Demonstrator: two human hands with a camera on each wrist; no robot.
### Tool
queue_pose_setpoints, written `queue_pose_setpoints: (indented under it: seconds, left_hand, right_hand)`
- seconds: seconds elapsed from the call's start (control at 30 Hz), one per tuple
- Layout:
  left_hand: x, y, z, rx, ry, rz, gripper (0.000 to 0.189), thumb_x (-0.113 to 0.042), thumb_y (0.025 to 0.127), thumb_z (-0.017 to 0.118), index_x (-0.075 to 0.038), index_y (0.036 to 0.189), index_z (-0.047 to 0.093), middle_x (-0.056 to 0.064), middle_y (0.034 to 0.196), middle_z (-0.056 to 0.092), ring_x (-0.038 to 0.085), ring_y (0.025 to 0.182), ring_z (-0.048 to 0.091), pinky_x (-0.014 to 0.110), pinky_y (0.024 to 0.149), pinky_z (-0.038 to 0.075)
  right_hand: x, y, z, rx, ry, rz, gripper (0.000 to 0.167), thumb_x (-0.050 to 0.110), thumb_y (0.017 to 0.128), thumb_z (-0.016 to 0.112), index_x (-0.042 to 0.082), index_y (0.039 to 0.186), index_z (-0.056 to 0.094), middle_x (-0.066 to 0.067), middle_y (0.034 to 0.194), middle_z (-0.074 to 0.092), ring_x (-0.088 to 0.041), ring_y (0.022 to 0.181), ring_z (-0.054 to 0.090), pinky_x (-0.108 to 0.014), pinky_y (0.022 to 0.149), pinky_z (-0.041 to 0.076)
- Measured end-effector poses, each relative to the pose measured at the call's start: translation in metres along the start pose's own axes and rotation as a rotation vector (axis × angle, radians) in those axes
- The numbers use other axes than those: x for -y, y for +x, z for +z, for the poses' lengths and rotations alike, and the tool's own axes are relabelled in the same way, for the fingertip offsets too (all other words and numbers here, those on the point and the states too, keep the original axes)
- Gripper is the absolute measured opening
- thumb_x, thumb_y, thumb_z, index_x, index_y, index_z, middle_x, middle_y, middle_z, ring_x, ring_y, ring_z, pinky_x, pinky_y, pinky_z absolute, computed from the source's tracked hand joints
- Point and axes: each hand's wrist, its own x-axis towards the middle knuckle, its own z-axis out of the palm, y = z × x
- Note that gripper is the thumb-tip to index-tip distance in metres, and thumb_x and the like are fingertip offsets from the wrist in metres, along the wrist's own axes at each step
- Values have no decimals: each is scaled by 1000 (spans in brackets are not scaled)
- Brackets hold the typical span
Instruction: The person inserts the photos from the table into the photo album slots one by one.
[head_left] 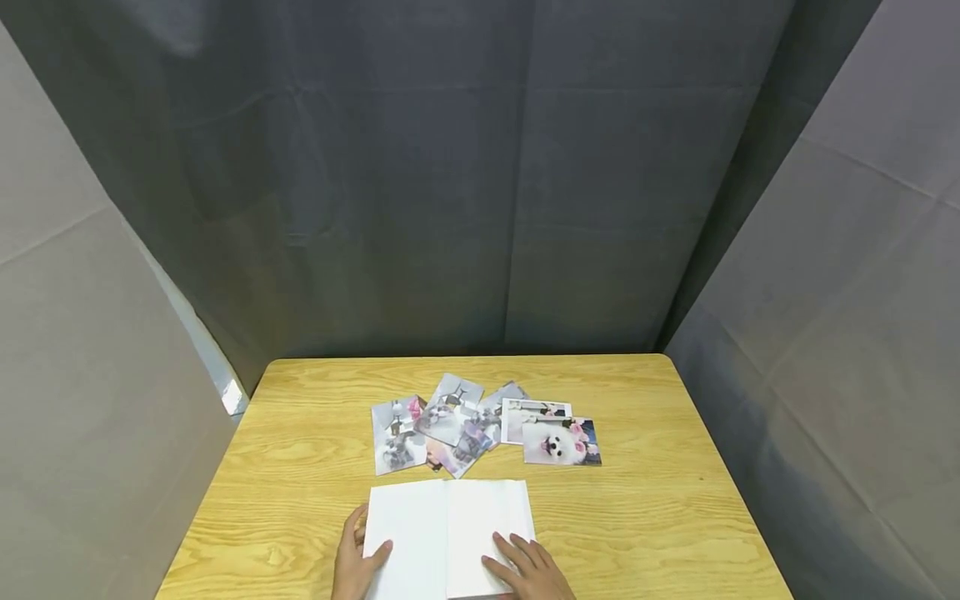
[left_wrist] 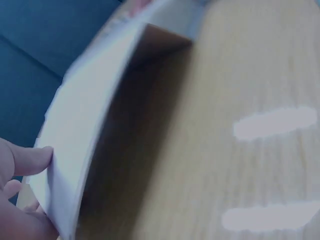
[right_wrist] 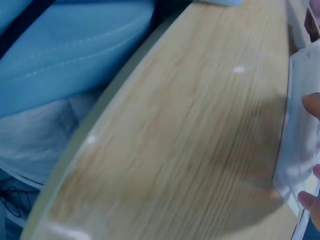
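Observation:
A white photo album (head_left: 408, 533) lies spread out near the table's front edge, its visible pages blank. My left hand (head_left: 355, 560) grips the left edge. In the left wrist view the thumb (left_wrist: 31, 160) lies on top of the white cover (left_wrist: 82, 112) and the other fingers are beneath, that side tilted up off the wood. With fingers spread, my right hand (head_left: 531, 573) rests on the right-hand page. The right wrist view catches only its fingertips (right_wrist: 309, 200), on a page with a translucent, shiny surface (right_wrist: 300, 145).
Behind the album, several photo prints overlap on the wooden table (head_left: 645, 517). A white-dog photo (head_left: 551, 446) lies rightmost, partly over a white-bordered print (head_left: 513, 421); another print (head_left: 397, 442) is leftmost. Dark cloth (head_left: 420, 208) hangs behind, grey cloth (head_left: 840, 333) at the right.

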Motion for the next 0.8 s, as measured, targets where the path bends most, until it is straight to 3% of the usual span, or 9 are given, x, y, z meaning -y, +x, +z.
queue_pose_setpoints:
  seconds: [0.13, 0.27, 0.37, 0.47, 0.63, 0.7, 0.8]
  left_hand:
    - [12, -4, 10, -84, 179, 107, 62, 8, 82, 70, 8, 138, 44, 38, 123, 48, 55, 114, 48, 64, 98, 40]
    - [20, -13, 27, -157, 402, 148, 45, -11, 89, 66, -1, 133, 57, 34, 133, 43, 56, 118, 42, 69, 96, 33]
    - [24, -19, 37, -150, 543, 135, 47, -31, 93, 63, -5, 133, 60, 31, 142, 36, 54, 121, 37, 70, 91, 30]
    - [26, -23, 41, -107, 641, 126, 54, -42, 96, 58, -4, 135, 58, 28, 149, 28, 51, 125, 32, 70, 90, 27]
    - [24, -22, 40, -65, 715, 138, 58, -46, 99, 52, -1, 136, 56, 26, 149, 35, 47, 123, 36, 67, 87, 29]
    - [22, -18, 39, -93, 702, 155, 56, -43, 98, 54, -1, 133, 59, 27, 144, 41, 48, 120, 39, 65, 86, 29]
    - [15, -6, 36, -179, 638, 185, 49, -37, 95, 60, 1, 127, 63, 27, 132, 51, 48, 115, 44, 62, 83, 30]
  right_hand:
    - [-1, -2, 3, -8, 21, -21, 53, 51, 95, 55, 29, 143, 52, -4, 147, 48, -25, 125, 50, -42, 91, 51]
    - [0, -3, 6, -35, 33, -24, 50, 49, 98, 52, 28, 143, 52, -5, 147, 49, -27, 125, 51, -42, 91, 51]
    - [0, -3, 7, -70, 32, -22, 49, 51, 98, 50, 28, 142, 54, -5, 146, 50, -27, 125, 52, -41, 90, 51]
    - [-1, -3, 7, -90, 22, -27, 53, 57, 96, 48, 29, 141, 55, -4, 145, 51, -27, 125, 52, -38, 93, 48]
    - [-3, -5, 9, -96, -8, -40, 64, 68, 91, 48, 31, 143, 52, -3, 146, 50, -26, 125, 52, -31, 107, 32]
    - [-3, -5, 11, -87, -24, -44, 65, 70, 91, 47, 32, 144, 51, -3, 147, 49, -25, 125, 52, -29, 109, 26]
    - [-3, -6, 11, -78, -40, -47, 66, 71, 91, 46, 32, 144, 51, -3, 147, 48, -25, 126, 51, -31, 107, 31]
